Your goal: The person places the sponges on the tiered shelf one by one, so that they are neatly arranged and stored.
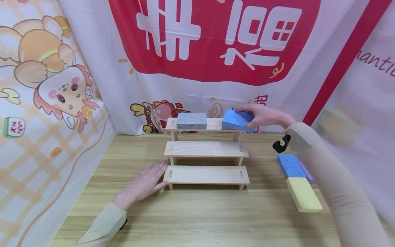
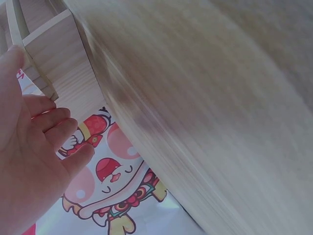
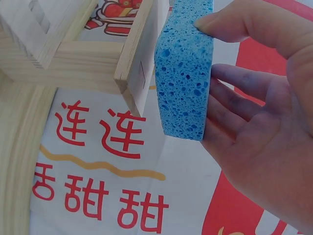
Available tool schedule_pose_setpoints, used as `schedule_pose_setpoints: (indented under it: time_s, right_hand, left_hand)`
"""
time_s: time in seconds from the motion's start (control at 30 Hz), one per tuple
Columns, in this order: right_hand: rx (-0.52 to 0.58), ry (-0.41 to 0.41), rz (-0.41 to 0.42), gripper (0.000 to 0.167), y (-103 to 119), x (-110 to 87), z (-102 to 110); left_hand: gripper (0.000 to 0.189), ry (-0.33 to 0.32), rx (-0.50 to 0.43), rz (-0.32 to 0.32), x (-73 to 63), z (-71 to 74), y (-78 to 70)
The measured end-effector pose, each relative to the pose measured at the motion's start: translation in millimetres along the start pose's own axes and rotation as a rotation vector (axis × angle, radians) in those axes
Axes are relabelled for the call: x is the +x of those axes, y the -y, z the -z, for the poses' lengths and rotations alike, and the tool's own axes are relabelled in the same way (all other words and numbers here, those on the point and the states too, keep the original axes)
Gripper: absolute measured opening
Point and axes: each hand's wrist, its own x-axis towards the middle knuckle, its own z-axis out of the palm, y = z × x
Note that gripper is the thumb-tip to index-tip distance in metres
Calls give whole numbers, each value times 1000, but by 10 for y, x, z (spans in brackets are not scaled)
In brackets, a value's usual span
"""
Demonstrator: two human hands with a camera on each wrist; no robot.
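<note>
A three-tier wooden step rack stands on the table. My right hand grips a blue sponge at the right end of the top tier. In the right wrist view, thumb and fingers hold opposite faces of this sponge, and a narrow gap shows between it and the board. A grey speckled sponge lies on the top tier's left part. My left hand touches the left end of the bottom tier, its fingers mostly extended; the left wrist view shows this hand beside a board end.
On the right of the table lie another blue sponge, a yellow sponge and a purple one, partly hidden by the right arm. A small black object is near the right wrist. Printed cloth hangs behind the rack.
</note>
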Motion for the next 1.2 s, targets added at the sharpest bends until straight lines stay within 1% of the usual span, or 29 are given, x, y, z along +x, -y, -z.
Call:
schedule_pose_setpoints:
  time_s: [0.1,0.23,0.57,0.8,1.03,1.2]
  right_hand:
    - [-11,5,1,83,25,72,-8]
    - [-27,14,24,82,61,157,-9]
    - [-14,60,84,82,121,310,-32]
    - [-12,75,76,82,103,395,-90]
    - [0,87,88,82,102,454,-118]
    - [-12,94,98,82,90,490,-129]
  left_hand:
    - [76,0,-4,-1,-2,-3,5]
    - [76,4,-8,-1,-1,-8,11]
    - [76,8,-13,4,-1,8,2]
    - [77,20,-24,16,-2,11,5]
    - [76,16,-8,7,-7,-4,12]
    - [76,5,-7,-2,-9,2,7]
